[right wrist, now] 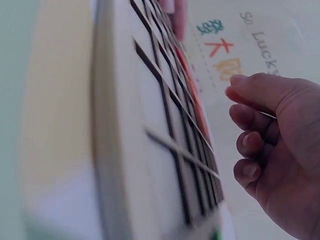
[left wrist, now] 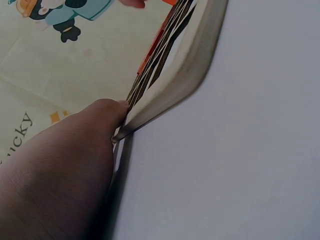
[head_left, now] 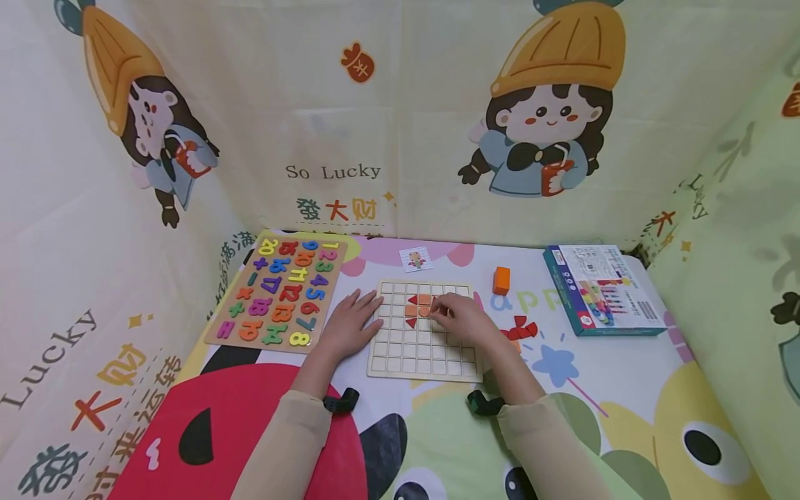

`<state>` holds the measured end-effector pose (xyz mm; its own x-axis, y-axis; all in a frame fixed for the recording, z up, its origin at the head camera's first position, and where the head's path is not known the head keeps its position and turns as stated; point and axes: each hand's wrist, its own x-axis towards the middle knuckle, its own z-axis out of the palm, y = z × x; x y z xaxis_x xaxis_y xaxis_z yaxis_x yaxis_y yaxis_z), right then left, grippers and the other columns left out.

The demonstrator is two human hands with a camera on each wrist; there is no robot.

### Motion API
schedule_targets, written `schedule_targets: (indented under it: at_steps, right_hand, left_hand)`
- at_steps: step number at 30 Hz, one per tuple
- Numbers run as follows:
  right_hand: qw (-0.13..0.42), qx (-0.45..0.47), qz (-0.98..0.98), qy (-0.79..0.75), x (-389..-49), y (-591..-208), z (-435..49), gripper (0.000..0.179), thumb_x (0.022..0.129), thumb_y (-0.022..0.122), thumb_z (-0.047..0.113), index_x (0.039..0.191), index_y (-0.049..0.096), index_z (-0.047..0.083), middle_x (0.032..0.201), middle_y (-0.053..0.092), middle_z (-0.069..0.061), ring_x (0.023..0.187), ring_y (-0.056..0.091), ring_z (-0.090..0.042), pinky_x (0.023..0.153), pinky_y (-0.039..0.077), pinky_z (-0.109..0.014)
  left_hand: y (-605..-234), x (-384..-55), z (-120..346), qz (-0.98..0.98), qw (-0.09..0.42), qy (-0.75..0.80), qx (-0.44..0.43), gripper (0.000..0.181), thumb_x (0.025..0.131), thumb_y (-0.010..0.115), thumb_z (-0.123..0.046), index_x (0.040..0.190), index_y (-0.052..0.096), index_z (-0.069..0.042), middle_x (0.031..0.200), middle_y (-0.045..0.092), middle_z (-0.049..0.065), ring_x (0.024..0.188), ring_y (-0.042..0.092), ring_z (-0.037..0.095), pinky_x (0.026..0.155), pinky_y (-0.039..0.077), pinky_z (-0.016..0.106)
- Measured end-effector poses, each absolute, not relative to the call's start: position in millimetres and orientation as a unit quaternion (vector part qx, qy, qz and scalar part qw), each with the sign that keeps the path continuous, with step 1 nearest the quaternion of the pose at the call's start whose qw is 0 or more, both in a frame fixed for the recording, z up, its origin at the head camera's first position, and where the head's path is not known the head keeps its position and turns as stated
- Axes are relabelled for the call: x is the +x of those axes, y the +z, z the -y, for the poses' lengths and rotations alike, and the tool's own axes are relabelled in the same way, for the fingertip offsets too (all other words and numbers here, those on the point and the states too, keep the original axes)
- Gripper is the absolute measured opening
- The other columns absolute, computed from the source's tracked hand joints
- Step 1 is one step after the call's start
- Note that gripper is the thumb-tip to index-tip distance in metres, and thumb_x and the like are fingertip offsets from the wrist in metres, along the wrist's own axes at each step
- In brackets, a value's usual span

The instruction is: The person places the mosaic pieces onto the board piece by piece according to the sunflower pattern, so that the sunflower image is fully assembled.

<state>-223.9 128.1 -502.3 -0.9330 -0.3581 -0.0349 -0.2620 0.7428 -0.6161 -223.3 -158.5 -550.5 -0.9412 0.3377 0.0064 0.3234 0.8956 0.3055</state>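
Observation:
A pale wooden grid board (head_left: 400,361) lies in the middle of the table. Orange pieces (head_left: 424,299) and red triangles (head_left: 412,322) fill some of its upper middle squares. My left hand (head_left: 350,323) rests at the board's left edge with fingers spread, its thumb (left wrist: 102,117) against the rim in the left wrist view. Over the grid, my right hand (head_left: 462,317) has its fingertips close beside the orange pieces. Its thumb (right wrist: 265,90) and curled fingers pinch together in the right wrist view; a thin reddish edge shows at the thumb, the rest of that piece hidden.
Loose red pieces (head_left: 520,328) lie right of the board, partly behind my right forearm. An orange block (head_left: 501,280) and a small picture card (head_left: 415,259) are farther back. A number puzzle board (head_left: 275,292) lies left, a flat box (head_left: 603,290) right.

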Motion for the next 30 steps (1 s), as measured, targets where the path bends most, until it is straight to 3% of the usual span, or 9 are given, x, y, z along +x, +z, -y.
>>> schedule_targets:
  at_steps: [12, 23, 30]
  right_hand:
    - [0.053, -0.129, -0.934, -0.329, -214, -485, -203, 0.019, 0.097, 0.064, 0.025, 0.112, 0.069, 0.015, 0.092, 0.063, -0.001, 0.082, 0.053, -0.021, 0.068, 0.049, -0.03]
    - [0.097, -0.075, -0.938, -0.325, -205, -487, -266, 0.027, 0.098, 0.062, 0.027, 0.121, 0.065, 0.015, 0.103, 0.065, -0.005, 0.092, 0.055, -0.023, 0.074, 0.052, -0.028]
    - [0.158, -0.098, -0.924, -0.334, -191, -491, -296, 0.021, 0.095, 0.065, 0.033, 0.11, 0.068, 0.018, 0.102, 0.066, -0.002, 0.094, 0.056, -0.021, 0.079, 0.051, -0.029]
  left_hand:
    - [-551, -225, 159, -0.973, 0.027, 0.156, 0.169, 0.062, 0.099, 0.046, -0.055, 0.155, 0.032, -0.031, 0.164, 0.028, -0.006, 0.155, 0.012, 0.027, 0.127, 0.012, 0.048]
    - [-552, -224, 158, -0.972, 0.031, 0.16, 0.167, 0.063, 0.099, 0.047, -0.055, 0.155, 0.033, -0.031, 0.164, 0.028, -0.006, 0.155, 0.012, 0.028, 0.126, 0.013, 0.049]
    - [-552, -224, 158, -0.973, 0.029, 0.158, 0.167, 0.063, 0.099, 0.046, -0.056, 0.155, 0.032, -0.032, 0.164, 0.027, -0.006, 0.155, 0.011, 0.028, 0.126, 0.013, 0.05]
